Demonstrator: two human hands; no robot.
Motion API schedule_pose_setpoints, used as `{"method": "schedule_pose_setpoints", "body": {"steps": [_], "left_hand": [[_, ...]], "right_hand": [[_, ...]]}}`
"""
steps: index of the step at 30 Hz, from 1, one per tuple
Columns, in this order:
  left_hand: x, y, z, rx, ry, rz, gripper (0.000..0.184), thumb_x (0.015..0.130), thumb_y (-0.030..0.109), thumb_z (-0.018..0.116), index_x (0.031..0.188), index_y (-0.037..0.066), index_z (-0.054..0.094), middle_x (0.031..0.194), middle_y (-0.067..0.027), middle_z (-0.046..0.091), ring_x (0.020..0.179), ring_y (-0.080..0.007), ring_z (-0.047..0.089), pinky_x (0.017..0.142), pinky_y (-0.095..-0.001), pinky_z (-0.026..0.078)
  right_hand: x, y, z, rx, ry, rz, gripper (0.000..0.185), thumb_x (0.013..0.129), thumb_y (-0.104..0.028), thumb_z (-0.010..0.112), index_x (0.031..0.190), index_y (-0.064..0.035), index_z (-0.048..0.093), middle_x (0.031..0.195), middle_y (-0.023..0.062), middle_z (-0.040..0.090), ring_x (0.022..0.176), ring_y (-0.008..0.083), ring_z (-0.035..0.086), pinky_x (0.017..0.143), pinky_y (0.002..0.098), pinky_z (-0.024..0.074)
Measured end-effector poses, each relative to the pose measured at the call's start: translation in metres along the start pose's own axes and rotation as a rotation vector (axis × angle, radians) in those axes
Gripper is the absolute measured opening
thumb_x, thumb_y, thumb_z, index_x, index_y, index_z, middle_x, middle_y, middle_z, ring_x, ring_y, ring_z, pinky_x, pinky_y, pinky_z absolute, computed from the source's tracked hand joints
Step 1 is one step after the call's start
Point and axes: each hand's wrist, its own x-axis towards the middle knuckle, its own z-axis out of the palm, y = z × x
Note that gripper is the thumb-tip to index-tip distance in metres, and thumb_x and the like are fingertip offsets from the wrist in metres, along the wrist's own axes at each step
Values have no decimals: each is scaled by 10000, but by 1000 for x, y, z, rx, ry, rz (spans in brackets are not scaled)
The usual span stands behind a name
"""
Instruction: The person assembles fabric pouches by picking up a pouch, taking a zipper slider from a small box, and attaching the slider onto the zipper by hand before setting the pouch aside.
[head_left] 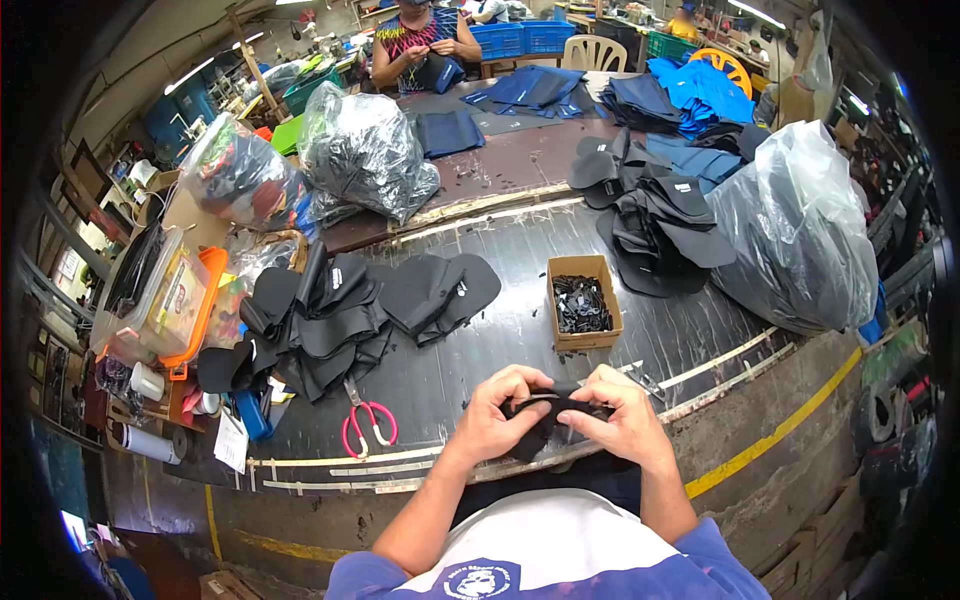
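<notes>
Between my left hand (508, 412) and my right hand (618, 416), a piece of black fabric (545, 440) is held folded near the table's front edge. Both thumbs press on its upper edge, with the fingers curled behind it. Its lower part hangs down toward my lap. Whether a small part sits between the thumbs I cannot make out. Just beyond my hands stands an open cardboard box (586, 342) of small black pieces (582, 303). Scissors with pink handles (368, 428) lie left of my left hand.
Stacks of black fabric pieces lie at the left (335, 310) and back right (660, 215). Plastic bags (360, 150) (800, 230) bulge on both sides. A clear bin with an orange rim (205, 300) stands far left. Across the table, a person (425, 50) handles dark fabric near blue pieces (530, 90).
</notes>
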Motion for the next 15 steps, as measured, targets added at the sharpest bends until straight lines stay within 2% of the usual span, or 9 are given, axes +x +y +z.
{"method": "schedule_pose_setpoints", "body": {"steps": [2,3,5,7,10,11,13,14,15], "left_hand": [[1,3,-5,-102,23,22,388,843,-26,768,773,79,402,1135,-145,715,1073,-201,631,930,-344,487],[3,5,-7,-106,22,7,388,843,-26,768,773,79,402,1135,-145,715,1073,-201,631,930,-344,487],[3,9,-9,-88,-20,46,365,859,-25,750,773,69,408,1193,-159,712,1125,-233,638,986,-348,486],[-1,12,-11,-98,-42,35,354,867,-24,741,773,64,411,1222,-166,710,1151,-249,641,1014,-350,486],[-2,17,-22,-321,-120,-72,345,877,-25,727,775,65,410,1258,-128,705,1173,-213,634,1057,-347,469],[-4,17,-25,-323,-120,-74,345,877,-25,727,775,65,410,1258,-128,705,1173,-213,634,1057,-347,469],[-8,18,-31,-397,-137,-303,262,898,15,732,805,59,491,1232,-111,709,1176,-177,619,1044,-338,473],[-8,19,-33,-432,-147,-416,222,909,35,734,820,56,532,1219,-102,711,1177,-159,611,1037,-334,474],[-7,20,-30,-432,-145,-412,222,909,35,734,820,56,532,1219,-102,711,1177,-159,611,1037,-334,474]], "right_hand": [[1,1,-6,-96,-3,-85,275,732,-188,953,836,-50,739,995,93,682,955,232,647,838,372,488],[4,-2,-8,-90,-8,-73,275,732,-188,953,836,-50,739,995,93,682,955,232,647,838,372,488],[5,-13,-12,-254,26,-326,270,754,-207,928,847,-50,728,1208,125,683,1176,293,624,958,418,486],[6,-28,-14,-305,60,-312,267,758,-205,926,839,-50,724,1172,121,697,1157,291,640,975,424,484],[2,-31,-12,-432,154,-346,261,766,-200,922,825,-52,715,1098,113,725,1121,286,673,1007,438,480],[-1,-21,-12,-308,99,-275,256,781,-196,915,837,-47,715,1051,105,735,1060,267,689,978,424,495],[-3,-2,-9,-59,-6,-140,246,813,-188,901,861,-36,713,958,91,754,936,228,721,919,397,525],[-3,1,-5,-60,-4,-144,246,813,-188,901,861,-36,713,958,91,754,936,228,721,919,397,525],[-3,2,0,6,-15,-6,241,831,-184,889,882,-27,714,924,86,757,880,204,715,869,373,532]]}}
